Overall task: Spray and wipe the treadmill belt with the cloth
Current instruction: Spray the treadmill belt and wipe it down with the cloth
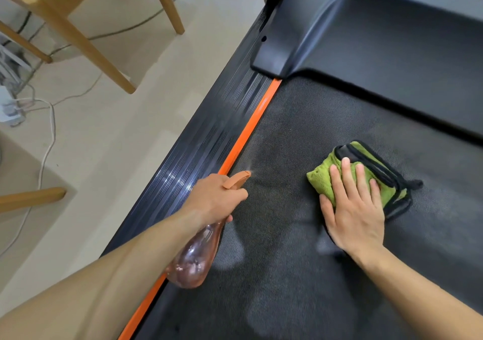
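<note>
**Mia:** Treadmill belt (pixel 313 261) first. Where is it?

**Sam:** It fills the lower right of the view. It is dark grey and bumpy, with some paler, wet-looking patches. An orange strip (pixel 251 128) runs along its left edge, from near the person up and away, and the belt's long way runs the same.

**Mia:** What does the left hand (pixel 217 198) do?

**Sam:** Its grip is closed around the neck of a pink spray bottle (pixel 193 258). The bottle is see-through and lies tilted, with its fat end toward the person. The nozzle (pixel 241 176) points up and to the right, over the belt near the orange strip. A little mist shows just off its tip.

**Mia:** And the right hand (pixel 352 209)?

**Sam:** It lies flat with fingers spread, pressing down on the green cloth (pixel 324 180). It is not wrapped around it. The cloth is folded, with a black trim, and it sits on the belt.

**Mia:** Which hand is nearer the wet spot?

**Sam:** The sprayed part lies left of the cloth, between the two hands. I think the right hand must slide the cloth left, toward the orange strip.

**Mia:** Could something go wrong?

**Sam:** The cloth may bunch up on the bumpy belt.
</note>
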`<state>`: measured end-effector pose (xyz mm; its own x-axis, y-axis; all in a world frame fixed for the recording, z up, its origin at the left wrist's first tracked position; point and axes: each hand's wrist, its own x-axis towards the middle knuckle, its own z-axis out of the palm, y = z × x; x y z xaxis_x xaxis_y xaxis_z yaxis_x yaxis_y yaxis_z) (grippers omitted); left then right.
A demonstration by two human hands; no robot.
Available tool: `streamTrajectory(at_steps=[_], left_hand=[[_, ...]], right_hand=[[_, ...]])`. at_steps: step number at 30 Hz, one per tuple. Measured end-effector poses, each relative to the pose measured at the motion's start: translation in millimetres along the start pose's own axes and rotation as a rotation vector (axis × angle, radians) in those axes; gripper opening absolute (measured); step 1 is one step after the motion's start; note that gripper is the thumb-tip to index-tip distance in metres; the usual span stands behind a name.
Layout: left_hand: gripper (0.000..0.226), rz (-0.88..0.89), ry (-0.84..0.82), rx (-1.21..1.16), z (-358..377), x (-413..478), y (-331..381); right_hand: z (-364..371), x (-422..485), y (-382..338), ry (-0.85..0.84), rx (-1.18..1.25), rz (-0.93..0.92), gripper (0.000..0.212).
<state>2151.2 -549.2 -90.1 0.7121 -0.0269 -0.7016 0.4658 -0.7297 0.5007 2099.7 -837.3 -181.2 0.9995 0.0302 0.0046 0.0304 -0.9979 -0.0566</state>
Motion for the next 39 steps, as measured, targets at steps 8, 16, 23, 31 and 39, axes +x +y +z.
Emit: streamTrajectory(at_steps=[8,16,23,31,39], left_hand=[[0.023,-0.05,0.069,-0.247,-11,0,2],[0.033,0.021,0.143,-0.488,-39,-4,15],[0.012,0.022,0.141,-0.458,-37,-8,22],[0.022,0.006,0.09,-0.428,-22,-10,19],[0.027,0.024,0.065,-0.404,-8,-13,39]], right_hand=[[-12,139,-26,-0.068,0.088,-0.051,0.066],[-3,95,-92,-0.13,0.046,-0.318,0.068],[0,62,-64,-0.224,0.034,-0.696,0.068],[-8,131,-59,-0.159,0.042,-0.169,0.066],[5,-7,-68,-0.213,0.084,-0.658,0.067]])
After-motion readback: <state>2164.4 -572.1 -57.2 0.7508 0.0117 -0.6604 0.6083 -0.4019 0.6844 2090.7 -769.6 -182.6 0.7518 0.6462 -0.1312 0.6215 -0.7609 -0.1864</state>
